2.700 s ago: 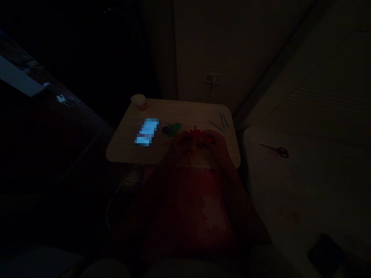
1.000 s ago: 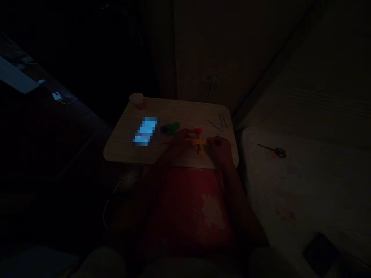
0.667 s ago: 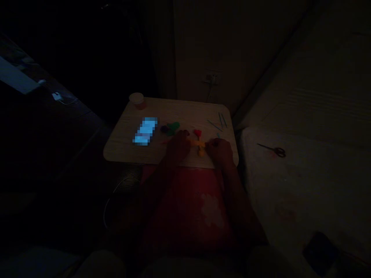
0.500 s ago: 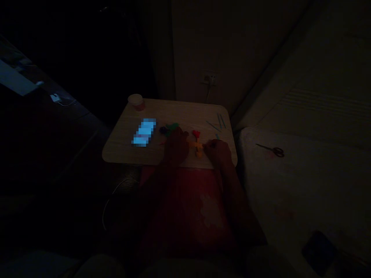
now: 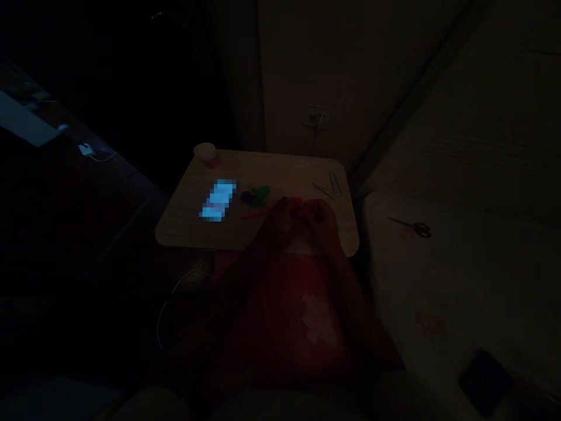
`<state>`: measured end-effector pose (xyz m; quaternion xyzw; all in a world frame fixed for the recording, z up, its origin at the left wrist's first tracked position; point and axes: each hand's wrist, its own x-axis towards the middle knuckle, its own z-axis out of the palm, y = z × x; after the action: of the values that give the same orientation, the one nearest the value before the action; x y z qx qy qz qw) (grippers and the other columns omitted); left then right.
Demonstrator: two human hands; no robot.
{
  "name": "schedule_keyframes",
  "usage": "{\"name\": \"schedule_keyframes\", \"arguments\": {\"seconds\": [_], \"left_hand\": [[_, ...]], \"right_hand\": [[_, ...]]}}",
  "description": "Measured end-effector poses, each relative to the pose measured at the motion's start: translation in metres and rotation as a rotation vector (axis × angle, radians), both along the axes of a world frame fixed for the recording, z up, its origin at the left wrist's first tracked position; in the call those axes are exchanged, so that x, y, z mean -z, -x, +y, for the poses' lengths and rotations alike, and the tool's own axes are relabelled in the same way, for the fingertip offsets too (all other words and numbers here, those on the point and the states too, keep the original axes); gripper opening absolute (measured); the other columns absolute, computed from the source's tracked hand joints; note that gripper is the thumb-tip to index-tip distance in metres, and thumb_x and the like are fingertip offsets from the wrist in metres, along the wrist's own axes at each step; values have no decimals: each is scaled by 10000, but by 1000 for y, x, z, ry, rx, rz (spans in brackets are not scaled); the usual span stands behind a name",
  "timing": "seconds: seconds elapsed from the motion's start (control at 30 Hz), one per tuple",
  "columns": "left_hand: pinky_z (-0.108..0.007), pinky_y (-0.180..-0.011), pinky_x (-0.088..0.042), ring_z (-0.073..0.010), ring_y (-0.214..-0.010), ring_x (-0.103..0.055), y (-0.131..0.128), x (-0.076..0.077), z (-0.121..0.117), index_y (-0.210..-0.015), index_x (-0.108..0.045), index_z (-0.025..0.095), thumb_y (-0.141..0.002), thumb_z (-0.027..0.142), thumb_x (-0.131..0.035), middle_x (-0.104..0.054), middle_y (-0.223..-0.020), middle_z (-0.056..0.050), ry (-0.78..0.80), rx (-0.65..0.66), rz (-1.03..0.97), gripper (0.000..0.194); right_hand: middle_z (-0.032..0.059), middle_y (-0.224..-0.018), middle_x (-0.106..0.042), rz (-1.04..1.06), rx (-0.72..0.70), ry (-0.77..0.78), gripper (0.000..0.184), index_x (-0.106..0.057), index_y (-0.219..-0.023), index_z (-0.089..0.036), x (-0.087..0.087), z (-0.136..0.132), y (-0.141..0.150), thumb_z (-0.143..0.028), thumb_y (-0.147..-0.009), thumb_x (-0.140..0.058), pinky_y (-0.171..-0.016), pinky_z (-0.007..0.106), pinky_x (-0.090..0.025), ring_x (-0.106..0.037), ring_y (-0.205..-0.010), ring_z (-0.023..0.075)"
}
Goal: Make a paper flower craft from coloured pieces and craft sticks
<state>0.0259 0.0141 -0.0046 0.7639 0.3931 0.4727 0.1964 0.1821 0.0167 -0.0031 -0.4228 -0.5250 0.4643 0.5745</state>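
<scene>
The room is very dark and fine shapes are hard to make out. My left hand [image 5: 280, 221] and my right hand [image 5: 323, 221] are close together over the front right of the small table [image 5: 188, 228]. Their fingers are closed around a small red piece [image 5: 297, 200], whose edge shows at the far side of the hands. Any yellow part is hidden behind the fingers. Left of my left hand lie a green leaf-like piece [image 5: 262, 194], a dark purple piece [image 5: 246, 197] and a pinkish-red strip [image 5: 253, 214].
A glowing phone-like screen [image 5: 218, 200], blurred, lies on the table's left half. Behind it stands a paper cup [image 5: 205, 155]. Thin bluish sticks [image 5: 323, 190] lie at the back right. Scissors [image 5: 412, 225] rest on the pale surface to the right. A wall socket [image 5: 317, 116] is behind.
Both hands have come together around the red piece. The yellow cross-shaped piece between them is now hidden. My left hand moved right, uncovering more of the green piece and the pinkish-red strip.
</scene>
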Motion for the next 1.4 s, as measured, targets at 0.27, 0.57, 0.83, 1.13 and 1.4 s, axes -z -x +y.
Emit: {"name": "schedule_keyframes", "arguments": {"seconds": [0.27, 0.57, 0.83, 1.13, 1.4], "left_hand": [[-290, -749, -493, -165, -827, -625, 4, -9, -2, -1052, -689, 170, -947, 266, -631, -699, -954, -66, -111, 22, -55, 152], [-288, -742, -481, -154, -778, -608, 2, -6, -5, -906, -671, 186, -961, 276, -606, -677, -854, -32, -40, -14, -91, 124], [-281, -624, -505, -140, -666, -582, 18, -2, 4, -924, -572, 226, -966, 413, -593, -606, -761, 10, 90, -337, -643, 193], [-258, -626, -503, -120, -714, -625, 4, 8, 2, -950, -446, 233, -948, 377, -539, -646, -883, -16, 234, -117, -673, 171], [-258, -615, -383, -130, -682, -443, 6, 11, -5, -1071, -565, 206, -865, 322, -600, -505, -817, 8, 210, -12, -344, 238]], "right_hand": [[-5, -658, -669, 49, 37, 66, 208, -641, -736, -206, -15, -10, 5, -344, -731, -797, -567, 246, -487, -604, -593, 127], [-9, -650, -650, -22, 37, 58, 202, -675, -790, -212, -8, -15, 7, -405, -792, -737, -506, 240, -408, -522, -538, 111], [-12, -727, -633, 59, 464, 43, 288, -647, -844, -201, -3, -7, -12, -487, -842, -673, -517, 222, -402, -519, -583, 106], [36, -809, -699, -39, 301, 41, 306, -714, -930, -200, -5, -19, 1, -494, -869, -658, -587, 255, -471, -590, -670, 146], [12, -823, -724, 54, 3, 53, 276, -651, -1022, -249, -3, -26, 14, -413, -815, -732, -581, 252, -493, -627, -661, 145]]}}
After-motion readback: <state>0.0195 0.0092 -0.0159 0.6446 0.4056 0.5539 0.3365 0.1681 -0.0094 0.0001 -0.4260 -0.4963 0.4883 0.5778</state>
